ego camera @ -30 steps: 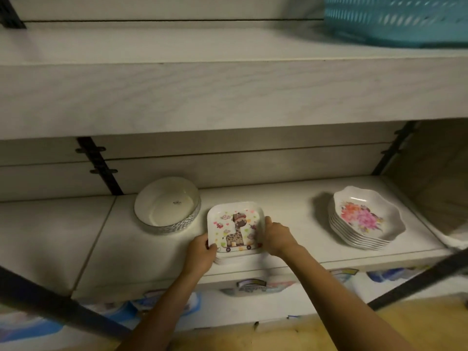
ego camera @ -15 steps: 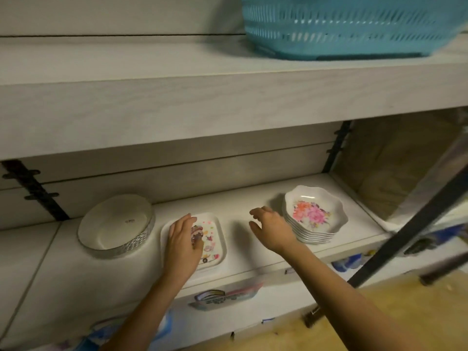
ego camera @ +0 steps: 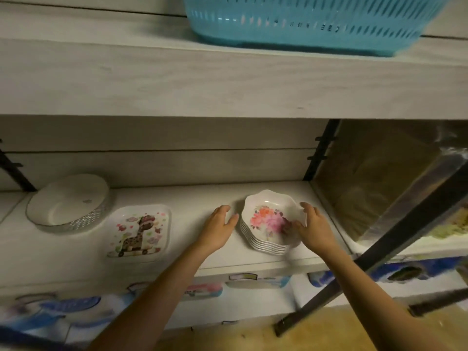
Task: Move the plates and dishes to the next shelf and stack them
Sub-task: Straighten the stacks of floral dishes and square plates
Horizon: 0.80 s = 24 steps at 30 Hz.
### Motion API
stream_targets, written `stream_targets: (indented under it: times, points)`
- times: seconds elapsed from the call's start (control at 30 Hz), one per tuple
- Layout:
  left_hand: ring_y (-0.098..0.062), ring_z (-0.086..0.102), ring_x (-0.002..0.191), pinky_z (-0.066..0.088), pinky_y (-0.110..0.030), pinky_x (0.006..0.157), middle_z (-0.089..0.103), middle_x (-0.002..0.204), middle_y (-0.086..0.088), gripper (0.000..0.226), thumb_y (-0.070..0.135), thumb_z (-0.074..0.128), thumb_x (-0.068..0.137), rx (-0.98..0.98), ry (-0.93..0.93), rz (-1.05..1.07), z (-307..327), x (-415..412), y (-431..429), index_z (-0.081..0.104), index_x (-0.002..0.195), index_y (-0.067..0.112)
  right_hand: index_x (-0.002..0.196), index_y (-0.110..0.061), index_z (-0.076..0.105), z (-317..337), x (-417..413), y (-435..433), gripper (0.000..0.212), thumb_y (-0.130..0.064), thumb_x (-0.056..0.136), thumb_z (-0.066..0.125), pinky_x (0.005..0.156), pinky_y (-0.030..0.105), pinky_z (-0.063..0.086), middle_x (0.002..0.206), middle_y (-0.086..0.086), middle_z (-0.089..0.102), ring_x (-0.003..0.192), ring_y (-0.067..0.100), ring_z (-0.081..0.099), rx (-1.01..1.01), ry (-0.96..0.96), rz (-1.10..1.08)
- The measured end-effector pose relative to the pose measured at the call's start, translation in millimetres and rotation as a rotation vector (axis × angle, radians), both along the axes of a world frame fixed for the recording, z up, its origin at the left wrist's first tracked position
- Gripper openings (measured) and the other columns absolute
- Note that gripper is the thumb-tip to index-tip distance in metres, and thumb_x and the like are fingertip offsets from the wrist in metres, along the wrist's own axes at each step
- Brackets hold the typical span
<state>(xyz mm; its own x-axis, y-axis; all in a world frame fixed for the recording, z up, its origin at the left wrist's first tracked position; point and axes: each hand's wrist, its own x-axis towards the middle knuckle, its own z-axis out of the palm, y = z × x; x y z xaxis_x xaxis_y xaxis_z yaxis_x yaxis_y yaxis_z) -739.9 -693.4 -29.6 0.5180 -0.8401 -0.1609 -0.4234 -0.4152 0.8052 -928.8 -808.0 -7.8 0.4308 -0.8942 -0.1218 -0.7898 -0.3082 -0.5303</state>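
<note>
Down on the lower shelf (ego camera: 202, 196), right of centre: a stack of scalloped floral dishes (ego camera: 266, 220), sitting flat, close to the near edge. Gripped at its right side by the right hand (ego camera: 315, 230), thumb laid inside the top dish over the flower print, fingers (ego camera: 307, 208) curled over the far-right rim. Flanked on the left by the left hand (ego camera: 220, 229), palm down, fingers loosely spread and holding nothing, thumb tip just beside the stack's rim (touching or not, impossible to tell). Further left, lying flat near the front edge: a square giraffe plate (ego camera: 140, 233), well apart from both hands. Left again and farther back: a stack of round white dishes (ego camera: 68, 202) with patterned sides, just beside the giraffe plate's far-left corner. Up top, on the upper shelf (ego camera: 177, 79), a blue slotted basket (ego camera: 311, 24), right of centre.
</note>
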Motion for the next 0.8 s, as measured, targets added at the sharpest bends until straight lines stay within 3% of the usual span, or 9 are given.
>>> stream_targets:
  times: [0.07, 0.13, 0.17, 0.23, 0.3, 0.37, 0.5, 0.63, 0.8]
  points:
    - [-0.026, 0.041, 0.131, 0.033, -0.034, 0.108, 0.040, 0.145, -0.012, 0.050, 0.034, 0.041, 0.094, 0.046, 0.037, -0.019, 4, -10, -13, 0.035, 0.137, 0.007, 0.147, -0.010, 0.017, -3, -7, -3, 0.069, -0.029, 0.092, 0.053, 0.108, 0.045, 0.034, 0.150, 0.014, 0.032, 0.131, 0.034, 0.041, 0.113, -0.055, -0.069]
    - [-0.027, 0.041, 0.131, 0.033, -0.035, 0.108, 0.038, 0.146, -0.011, 0.054, 0.036, 0.039, 0.094, 0.072, 0.058, -0.038, 8, -16, -24, 0.029, 0.140, 0.009, 0.146, -0.009, 0.013, -7, -10, -4, 0.072, -0.031, 0.091, 0.053, 0.107, 0.048, 0.038, 0.141, 0.016, 0.044, 0.124, 0.036, 0.049, 0.250, -0.140, -0.154]
    - [-0.027, 0.042, 0.130, 0.034, -0.034, 0.108, 0.039, 0.146, -0.011, 0.053, 0.033, 0.040, 0.095, 0.081, 0.049, -0.058, 8, -17, -28, 0.028, 0.142, 0.011, 0.143, -0.009, 0.016, -12, -11, -4, 0.067, -0.029, 0.091, 0.053, 0.103, 0.051, 0.042, 0.124, 0.014, 0.056, 0.114, 0.037, 0.057, 0.316, -0.188, -0.183]
    - [-0.030, 0.047, 0.124, 0.038, -0.034, 0.104, 0.046, 0.141, -0.012, 0.050, 0.016, 0.040, 0.094, 0.086, 0.001, -0.092, 7, -20, -33, 0.028, 0.143, 0.017, 0.129, -0.009, 0.026, -23, -11, 0, 0.046, -0.025, 0.092, 0.049, 0.092, 0.053, 0.050, 0.092, 0.005, 0.062, 0.094, 0.036, 0.066, 0.395, -0.228, -0.194]
    - [-0.032, 0.052, 0.117, 0.042, -0.034, 0.099, 0.052, 0.135, -0.012, 0.055, 0.005, 0.037, 0.090, 0.081, -0.024, -0.078, 6, -22, -35, 0.031, 0.142, 0.022, 0.111, -0.014, 0.030, -34, -9, 6, 0.022, -0.024, 0.095, 0.041, 0.088, 0.052, 0.053, 0.095, 0.012, 0.065, 0.089, 0.033, 0.066, 0.362, -0.226, -0.188]
    - [-0.035, 0.054, 0.112, 0.044, -0.035, 0.094, 0.057, 0.129, -0.015, 0.058, 0.003, 0.038, 0.087, 0.082, -0.070, -0.041, 4, -22, -34, 0.033, 0.141, 0.023, 0.104, -0.018, 0.029, -35, -7, 7, 0.012, -0.021, 0.096, 0.037, 0.087, 0.050, 0.053, 0.099, 0.015, 0.065, 0.088, 0.033, 0.065, 0.293, -0.200, -0.165]
    - [-0.039, 0.057, 0.104, 0.048, -0.039, 0.089, 0.062, 0.114, -0.022, 0.057, 0.007, 0.042, 0.087, 0.098, -0.166, 0.031, 0, -15, -22, 0.032, 0.142, 0.021, 0.103, -0.017, 0.029, -27, 9, 4, 0.009, -0.017, 0.097, 0.036, 0.082, 0.049, 0.056, 0.081, 0.007, 0.062, 0.082, 0.033, 0.067, 0.292, -0.166, -0.060]
    - [-0.039, 0.059, 0.099, 0.049, -0.039, 0.083, 0.064, 0.109, -0.025, 0.055, 0.010, 0.045, 0.088, 0.101, -0.192, 0.108, -4, 4, 3, 0.034, 0.141, 0.016, 0.103, -0.017, 0.030, -23, 35, 10, 0.010, -0.016, 0.096, 0.037, 0.081, 0.049, 0.056, 0.088, 0.010, 0.061, 0.083, 0.034, 0.067, 0.301, -0.149, 0.062]
    - [-0.033, 0.061, 0.078, 0.047, -0.036, 0.068, 0.068, 0.088, -0.022, 0.042, 0.010, 0.047, 0.084, 0.086, -0.228, 0.216, -4, 29, 40, 0.053, 0.126, 0.011, 0.100, -0.016, 0.031, -19, 68, 26, 0.008, -0.014, 0.096, 0.036, 0.081, 0.050, 0.056, 0.090, 0.015, 0.063, 0.084, 0.036, 0.067, 0.307, -0.126, 0.183]
